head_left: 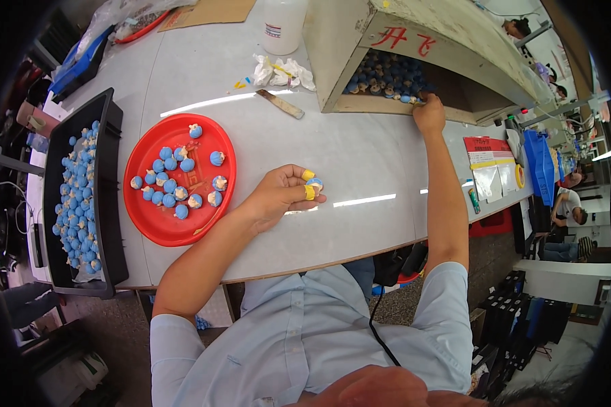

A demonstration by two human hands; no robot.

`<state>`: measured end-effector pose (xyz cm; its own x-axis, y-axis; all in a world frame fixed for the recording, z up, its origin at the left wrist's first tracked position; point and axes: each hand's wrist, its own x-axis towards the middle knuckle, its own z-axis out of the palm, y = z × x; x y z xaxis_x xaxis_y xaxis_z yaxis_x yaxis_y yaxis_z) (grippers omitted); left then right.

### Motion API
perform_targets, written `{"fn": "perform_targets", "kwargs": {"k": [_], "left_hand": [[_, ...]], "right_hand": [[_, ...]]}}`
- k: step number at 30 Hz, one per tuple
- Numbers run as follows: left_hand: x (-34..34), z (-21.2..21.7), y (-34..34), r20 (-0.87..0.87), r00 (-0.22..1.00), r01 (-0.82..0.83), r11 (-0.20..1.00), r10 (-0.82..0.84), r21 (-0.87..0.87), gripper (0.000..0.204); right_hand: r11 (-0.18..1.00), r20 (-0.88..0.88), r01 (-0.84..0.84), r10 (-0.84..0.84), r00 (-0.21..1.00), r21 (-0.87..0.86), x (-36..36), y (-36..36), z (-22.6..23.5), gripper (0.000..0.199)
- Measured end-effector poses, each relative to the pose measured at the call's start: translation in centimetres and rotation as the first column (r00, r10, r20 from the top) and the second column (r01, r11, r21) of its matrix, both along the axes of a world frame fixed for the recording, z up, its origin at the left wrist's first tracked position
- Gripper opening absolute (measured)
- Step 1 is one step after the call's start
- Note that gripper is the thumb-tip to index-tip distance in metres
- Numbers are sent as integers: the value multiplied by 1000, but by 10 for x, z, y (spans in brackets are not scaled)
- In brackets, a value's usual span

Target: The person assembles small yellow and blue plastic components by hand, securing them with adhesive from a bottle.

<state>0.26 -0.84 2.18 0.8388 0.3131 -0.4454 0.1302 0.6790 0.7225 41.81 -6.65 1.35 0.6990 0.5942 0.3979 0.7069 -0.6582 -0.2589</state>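
Observation:
In front of me, over the table, my left hand (pixel 283 195) is closed in a pinch around a small blue ball figure (pixel 316 183) with cream parts. Yellow bands cover its thumb and a fingertip. My right hand (pixel 430 114) reaches to the mouth of a cream-painted box (pixel 334 74), its fingers curled at the edge of a pile of similar blue balls (pixel 385 76). What those fingers grip, if anything, is hidden. Left of my left hand, a red round tray (pixel 214 146) holds several blue balls with cream tops.
A black bin (pixel 108 197) full of blue balls stands at the far left. Beyond the tray lie a flat scraper-like blade (pixel 280 104), crumpled tissue (pixel 288 73) and a white bottle (pixel 282 27). Red-and-white papers (pixel 489 156) and a tape roll (pixel 519 176) lie at the right.

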Motion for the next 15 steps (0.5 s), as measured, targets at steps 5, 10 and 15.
{"fn": "perform_targets", "kwargs": {"k": [5, 10, 15], "left_hand": [[1, 4, -1, 4, 999, -32, 999, 32, -7, 25], [3, 0, 0, 2, 993, -116, 993, 116, -34, 26], [3, 2, 0, 28, 983, -178, 977, 183, -117, 26]], "right_hand": [[970, -99, -23, 48, 994, 240, -18, -15, -6, 32], [691, -603, 36, 602, 523, 722, -122, -23, 29, 23], [628, -612, -35, 768, 189, 778, -216, -34, 50, 24]]}}
